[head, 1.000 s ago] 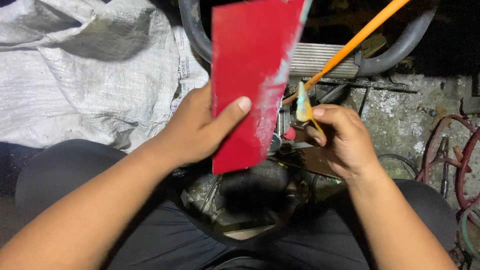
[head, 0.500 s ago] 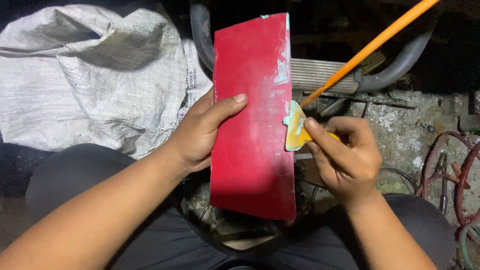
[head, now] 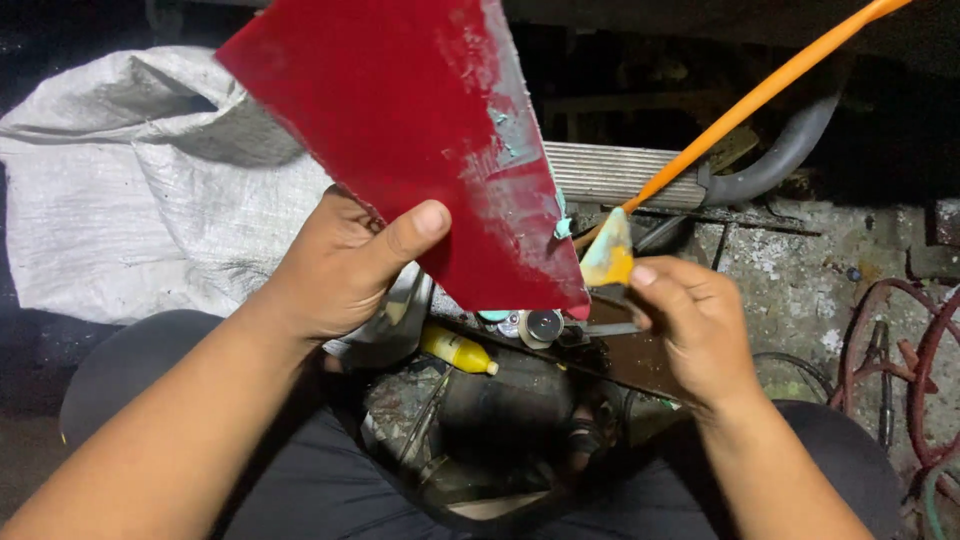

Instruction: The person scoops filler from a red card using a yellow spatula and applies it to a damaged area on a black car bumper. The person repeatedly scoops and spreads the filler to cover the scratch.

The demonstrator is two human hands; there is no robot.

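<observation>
1. Two bare arms come up from the bottom of the view, over knees in dark cloth.
2. Between the knees, at about 6 o'clock, sits a dark pile of small stuff. A little yellow bottle point(head: 456, 350) lies on it, just under the left hand.
3. At about 9 o'clock from the middle, the left hand point(head: 340, 270) holds a flat red sheet point(head: 420, 140). The thumb is pressed on the front of the sheet and the fingers are curled behind it, so the hand pinches the sheet's lower left edge.
4. That red sheet is tilted. It goes up to about 12 o'clock, and its low corner points down to the middle. Pale, scraped patches show along its right edge.
5. At about 4 o'clock from the middle, the right hand point(head: 690, 325) is closed around a small tool. Its thumb and fingers pinch a yellowish scraper point(head: 610, 258), which sits just beside the low right edge of the sheet.
6. Farther off, at 2 o'clock, a long orange stick point(head: 760, 95) slants up to the corner.
7. Behind it lie a ribbed grey metal piece point(head: 620, 172) and a bent grey pipe point(head: 790, 150).
8. At 10 o'clock a big white sack point(head: 130, 210) lies crumpled on the ground.
9. At 3 o'clock, rusty red rings point(head: 900, 360) rest on a rough grey floor.
</observation>
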